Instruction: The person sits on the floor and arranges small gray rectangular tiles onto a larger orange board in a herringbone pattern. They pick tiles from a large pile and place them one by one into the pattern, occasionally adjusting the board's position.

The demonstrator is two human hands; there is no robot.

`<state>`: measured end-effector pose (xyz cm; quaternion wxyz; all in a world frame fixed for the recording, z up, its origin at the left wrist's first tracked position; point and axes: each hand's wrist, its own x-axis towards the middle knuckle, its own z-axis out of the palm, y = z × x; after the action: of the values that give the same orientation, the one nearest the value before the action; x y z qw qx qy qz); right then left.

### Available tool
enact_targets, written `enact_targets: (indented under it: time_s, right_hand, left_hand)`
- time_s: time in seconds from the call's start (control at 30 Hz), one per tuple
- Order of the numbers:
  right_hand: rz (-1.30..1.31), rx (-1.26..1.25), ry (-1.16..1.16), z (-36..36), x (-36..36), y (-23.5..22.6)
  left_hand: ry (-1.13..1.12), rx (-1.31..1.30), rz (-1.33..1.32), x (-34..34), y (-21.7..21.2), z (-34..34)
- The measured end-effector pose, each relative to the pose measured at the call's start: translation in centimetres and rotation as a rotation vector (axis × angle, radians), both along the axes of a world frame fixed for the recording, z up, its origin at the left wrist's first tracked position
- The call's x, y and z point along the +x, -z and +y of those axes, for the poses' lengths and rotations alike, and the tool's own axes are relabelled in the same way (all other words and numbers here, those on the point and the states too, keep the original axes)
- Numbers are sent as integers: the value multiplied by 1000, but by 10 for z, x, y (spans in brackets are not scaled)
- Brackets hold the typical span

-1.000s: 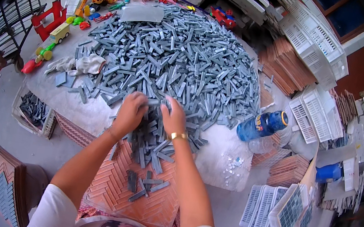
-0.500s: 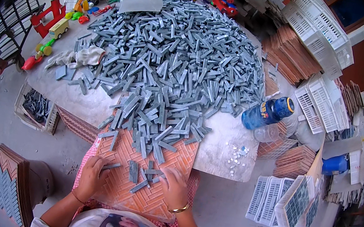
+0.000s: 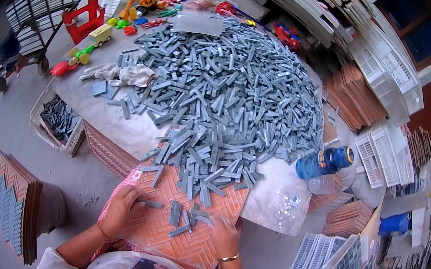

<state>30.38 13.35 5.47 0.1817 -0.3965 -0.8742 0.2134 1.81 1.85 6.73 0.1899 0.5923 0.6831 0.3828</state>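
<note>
An orange-brown mould board (image 3: 153,236) with herringbone grooves lies across my lap. My left hand (image 3: 124,212) is at its left side, fingers curled and closed on one end of a grey strip tile (image 3: 151,203). On the right, my right hand (image 3: 224,237) has its fingers bent together at the end of another strip tile (image 3: 204,219). Between the hands, several loose strips lie on the grooves, among them an upright pair (image 3: 175,213) and a slanted strip (image 3: 179,231). A large heap of grey strip tiles (image 3: 223,90) spills onto the board's far edge.
The heap lies on a pale table (image 3: 125,128). White gloves (image 3: 123,74) and plastic toys (image 3: 101,34) are at left, a blue bottle (image 3: 324,163) at right. A crate of dark strips (image 3: 58,122) and stacked boards (image 3: 16,204) stand left; white crates (image 3: 314,259) stand right.
The whole view has shifted, so the scene sits farther right and lower. Both hands stay beside the loose strips; the right hand has drawn slightly away from the middle ones.
</note>
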Motion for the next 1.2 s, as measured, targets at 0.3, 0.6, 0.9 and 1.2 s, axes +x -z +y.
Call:
enact_targets:
  time_s: [0.3, 0.6, 0.9, 1.2]
  right_hand:
    - [70, -76, 158, -11, -3, -4]
    - [101, -131, 233, -27, 25, 0]
    - [175, -83, 230, -34, 22, 2]
    - [135, -73, 227, -30, 18, -8]
  left_hand:
    - [61, 40, 94, -1, 10, 2]
    - [-25, -40, 73, -11, 4, -15]
    - [-356, -124, -346, -27, 24, -42]
    - [-96, -78, -126, -9, 18, -20]
